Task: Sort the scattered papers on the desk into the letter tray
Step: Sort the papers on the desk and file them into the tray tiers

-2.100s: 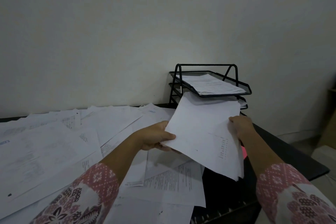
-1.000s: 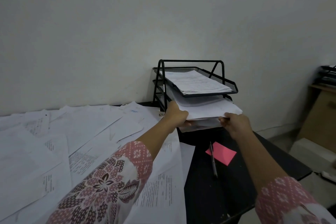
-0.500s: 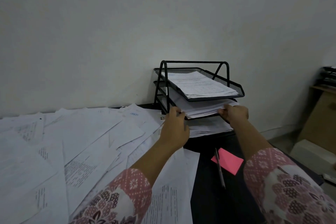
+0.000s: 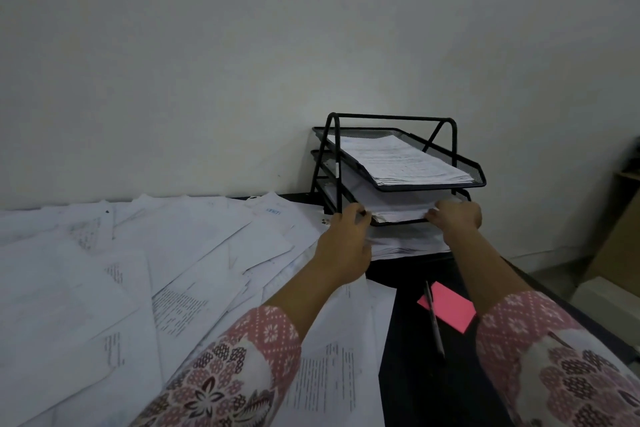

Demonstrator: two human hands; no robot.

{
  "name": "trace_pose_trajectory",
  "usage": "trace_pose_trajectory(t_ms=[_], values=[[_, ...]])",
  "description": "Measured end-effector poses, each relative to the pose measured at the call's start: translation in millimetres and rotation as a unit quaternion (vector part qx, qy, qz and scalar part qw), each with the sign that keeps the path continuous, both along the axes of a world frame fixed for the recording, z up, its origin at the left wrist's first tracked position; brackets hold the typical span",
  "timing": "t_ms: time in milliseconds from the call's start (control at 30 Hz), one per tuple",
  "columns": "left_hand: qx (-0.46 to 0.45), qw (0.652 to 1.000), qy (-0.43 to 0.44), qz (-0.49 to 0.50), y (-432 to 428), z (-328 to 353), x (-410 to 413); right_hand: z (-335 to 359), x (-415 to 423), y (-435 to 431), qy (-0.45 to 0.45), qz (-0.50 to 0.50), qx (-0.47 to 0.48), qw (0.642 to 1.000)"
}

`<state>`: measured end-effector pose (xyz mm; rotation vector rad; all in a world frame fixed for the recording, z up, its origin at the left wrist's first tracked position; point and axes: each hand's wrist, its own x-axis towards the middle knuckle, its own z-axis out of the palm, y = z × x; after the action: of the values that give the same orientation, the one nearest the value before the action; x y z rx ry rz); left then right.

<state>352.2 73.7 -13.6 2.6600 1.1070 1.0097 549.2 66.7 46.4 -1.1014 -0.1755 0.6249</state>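
The left hand (image 4: 346,241) and right hand (image 4: 456,217) touch the front corners of the white paper stack (image 4: 398,209) in the middle tier of the black 3-tier mesh letter tray (image 4: 391,118); whether they pinch or press it, I cannot tell.

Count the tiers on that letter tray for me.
3: top tier holding a stack; middle tier, where left hand and right hand touch papers; bottom tier beneath, partly hidden.
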Motion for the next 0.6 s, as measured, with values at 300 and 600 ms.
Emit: trace_pose_trajectory(t_ms=[300,600], values=[[-0.034,0.998,0.032,0.031,0,-10,-92,-5,-89,-15,-0.243,0.105,-0.098,0.959],[-0.080,0.981,0.020,0.178,-25,-31,-234,-40,-214,-18,-0.283,0.306,-0.109,0.903]])
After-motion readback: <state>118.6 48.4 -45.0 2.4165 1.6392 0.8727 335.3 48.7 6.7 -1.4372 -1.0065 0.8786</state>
